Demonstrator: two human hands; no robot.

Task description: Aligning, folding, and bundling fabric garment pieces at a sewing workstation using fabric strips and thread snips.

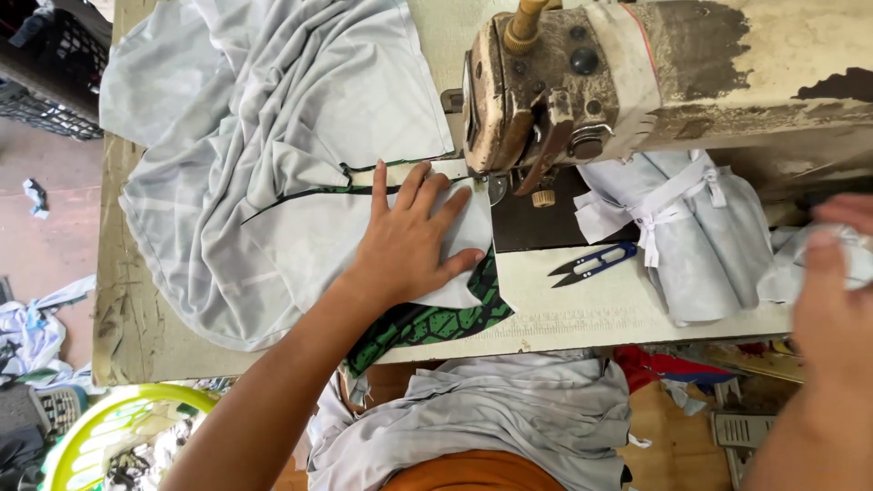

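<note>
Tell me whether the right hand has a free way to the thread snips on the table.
Probably yes. The thread snips lie alone on bare table, left of the right hand; only the tied fabric bundle sits between, low enough to reach over. That hand already grips pale cloth, though.

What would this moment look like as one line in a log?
left hand: flat on grey fabric by sewing machine | right hand: holding white cloth | thread snips: untouched on table

Pale grey fabric point(300, 136); green-black patterned trim point(427, 323), seemingly.
</note>
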